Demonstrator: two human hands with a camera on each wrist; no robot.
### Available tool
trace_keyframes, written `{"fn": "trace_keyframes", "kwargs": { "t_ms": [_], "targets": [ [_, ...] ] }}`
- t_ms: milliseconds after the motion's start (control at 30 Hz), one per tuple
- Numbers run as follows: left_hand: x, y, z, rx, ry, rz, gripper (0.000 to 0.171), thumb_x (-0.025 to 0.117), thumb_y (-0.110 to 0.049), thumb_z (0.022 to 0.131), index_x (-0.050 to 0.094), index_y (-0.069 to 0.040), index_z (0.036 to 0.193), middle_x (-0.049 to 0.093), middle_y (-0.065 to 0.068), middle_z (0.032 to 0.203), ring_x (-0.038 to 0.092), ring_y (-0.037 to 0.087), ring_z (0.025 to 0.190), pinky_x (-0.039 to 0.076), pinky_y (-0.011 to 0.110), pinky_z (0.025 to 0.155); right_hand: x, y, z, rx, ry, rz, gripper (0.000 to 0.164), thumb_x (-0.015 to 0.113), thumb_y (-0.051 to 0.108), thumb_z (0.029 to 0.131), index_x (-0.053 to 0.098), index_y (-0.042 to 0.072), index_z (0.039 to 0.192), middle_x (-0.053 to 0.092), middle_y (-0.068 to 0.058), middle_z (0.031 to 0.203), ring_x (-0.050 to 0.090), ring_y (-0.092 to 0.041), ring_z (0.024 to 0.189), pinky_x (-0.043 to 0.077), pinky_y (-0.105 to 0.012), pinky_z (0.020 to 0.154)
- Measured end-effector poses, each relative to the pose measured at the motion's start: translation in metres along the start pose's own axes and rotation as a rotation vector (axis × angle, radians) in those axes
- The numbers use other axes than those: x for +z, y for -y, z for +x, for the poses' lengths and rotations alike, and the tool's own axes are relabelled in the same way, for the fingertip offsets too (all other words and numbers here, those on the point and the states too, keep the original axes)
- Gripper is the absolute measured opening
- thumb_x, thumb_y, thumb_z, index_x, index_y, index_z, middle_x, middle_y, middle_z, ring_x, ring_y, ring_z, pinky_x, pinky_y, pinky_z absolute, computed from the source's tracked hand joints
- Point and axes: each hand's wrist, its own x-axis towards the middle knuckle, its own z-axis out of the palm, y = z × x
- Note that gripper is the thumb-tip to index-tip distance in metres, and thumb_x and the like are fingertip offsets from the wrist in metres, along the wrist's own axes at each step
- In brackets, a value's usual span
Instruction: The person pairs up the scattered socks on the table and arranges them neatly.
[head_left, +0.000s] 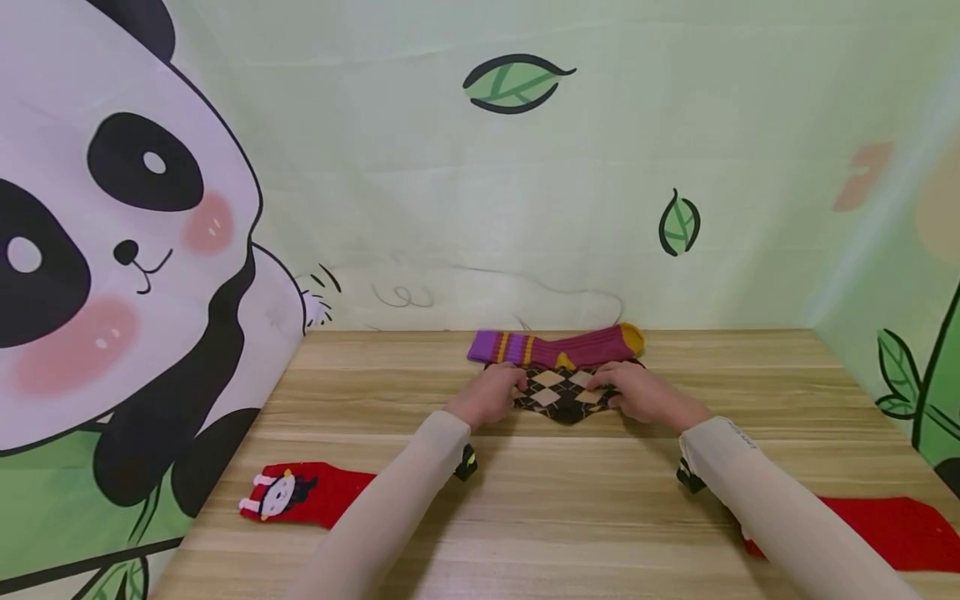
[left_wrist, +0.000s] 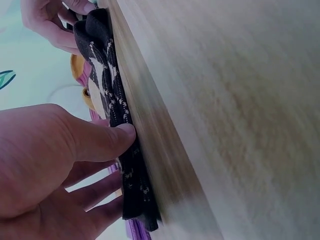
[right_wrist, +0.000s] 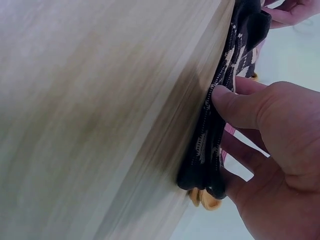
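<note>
A black pair of argyle socks (head_left: 564, 398) with beige diamonds lies at the back middle of the table, its two layers stacked. My left hand (head_left: 487, 396) pinches the left part, the thumb on the near edge and the fingers behind, as the left wrist view shows on the black socks (left_wrist: 116, 100). At the right part my right hand (head_left: 648, 396) grips in the same way, its thumb pressed on the near side of the socks (right_wrist: 205, 145). Just behind them, a maroon and purple pair of socks (head_left: 585, 350) with yellow heel and toe lies flat.
A red sock (head_left: 330, 492) with a white animal face lies front left, partly under the left sleeve. Another red sock (head_left: 892, 529) lies front right, partly hidden by the right sleeve. Behind the wooden table (head_left: 570, 475) rises a panda-print backdrop (head_left: 420, 183).
</note>
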Motion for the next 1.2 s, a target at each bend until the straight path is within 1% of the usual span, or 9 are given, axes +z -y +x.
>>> {"fn": "trace_keyframes", "kwargs": {
  "t_ms": [133,233,367,467,600,733,933,1067,1200],
  "targets": [
    [0.0,0.0,-0.001,0.015,0.01,0.013,0.028,0.064,0.008,0.093,0.07,-0.004,0.119,0.069,0.01,0.119,0.063,0.025,0.115,0.05,0.034,0.102,-0.002,0.002,-0.001,-0.025,-0.015,0.002,0.034,0.071,-0.011,0.089,0.072,0.002,0.121,0.07,-0.015,0.121,0.065,-0.035,0.116,0.052,-0.05,0.099],
    [-0.001,0.003,-0.006,0.014,0.02,0.016,0.029,0.067,0.0,0.096,0.068,-0.005,0.124,0.069,0.01,0.125,0.062,0.026,0.121,0.048,0.035,0.106,-0.003,0.005,0.001,-0.055,-0.038,0.006,0.03,0.072,-0.005,0.092,0.071,0.0,0.121,0.071,-0.016,0.12,0.066,-0.035,0.114,0.053,-0.05,0.097],
    [-0.003,0.007,-0.014,0.029,0.019,0.001,0.035,0.07,-0.009,0.097,0.064,-0.004,0.132,0.066,0.011,0.132,0.059,0.028,0.126,0.045,0.039,0.11,-0.003,0.009,0.001,-0.05,-0.059,0.003,0.029,0.072,0.005,0.096,0.07,0.0,0.124,0.07,-0.016,0.122,0.066,-0.034,0.115,0.053,-0.05,0.098],
    [-0.005,0.01,-0.019,0.064,0.002,-0.012,0.037,0.07,-0.012,0.098,0.063,-0.004,0.134,0.065,0.012,0.132,0.06,0.028,0.124,0.046,0.041,0.108,-0.004,0.013,0.001,-0.01,-0.055,0.003,0.034,0.071,0.013,0.098,0.068,0.002,0.13,0.067,-0.017,0.129,0.063,-0.036,0.12,0.05,-0.052,0.102],
    [-0.008,0.012,-0.024,0.099,-0.027,-0.013,0.038,0.071,-0.015,0.098,0.063,-0.005,0.133,0.065,0.013,0.131,0.062,0.029,0.12,0.049,0.042,0.105,-0.005,0.02,0.0,0.043,-0.043,0.004,0.044,0.07,0.023,0.099,0.062,0.007,0.14,0.061,-0.017,0.138,0.056,-0.038,0.127,0.047,-0.055,0.105],
    [-0.014,0.014,-0.031,0.096,-0.053,-0.009,0.041,0.074,-0.017,0.096,0.064,-0.004,0.133,0.063,0.015,0.133,0.059,0.032,0.122,0.047,0.045,0.106,-0.006,0.03,0.002,0.076,-0.023,0.019,0.054,0.07,0.029,0.1,0.054,0.011,0.148,0.054,-0.019,0.145,0.051,-0.039,0.132,0.045,-0.057,0.107],
    [-0.024,0.02,-0.046,0.066,-0.094,-0.025,0.047,0.082,-0.02,0.089,0.066,-0.004,0.13,0.064,0.017,0.13,0.059,0.036,0.12,0.047,0.049,0.105,-0.006,0.042,0.009,0.056,-0.029,-0.017,0.059,0.068,0.033,0.1,0.05,0.014,0.152,0.051,-0.019,0.147,0.05,-0.041,0.132,0.042,-0.058,0.109],
    [-0.031,0.022,-0.055,0.05,-0.106,-0.033,0.049,0.084,-0.022,0.087,0.066,-0.003,0.129,0.064,0.018,0.131,0.059,0.039,0.12,0.047,0.052,0.106,-0.006,0.048,0.01,0.05,-0.025,-0.024,0.06,0.068,0.036,0.1,0.049,0.015,0.153,0.049,-0.02,0.149,0.05,-0.044,0.133,0.039,-0.065,0.108],
    [-0.034,0.03,-0.065,0.077,-0.144,-0.023,0.049,0.085,-0.022,0.085,0.067,-0.001,0.126,0.065,0.019,0.129,0.061,0.04,0.118,0.047,0.053,0.105,-0.005,0.056,0.012,0.056,-0.011,-0.013,0.063,0.067,0.038,0.1,0.045,0.018,0.155,0.046,-0.019,0.152,0.046,-0.047,0.137,0.04,-0.07,0.105]
  ]
}}
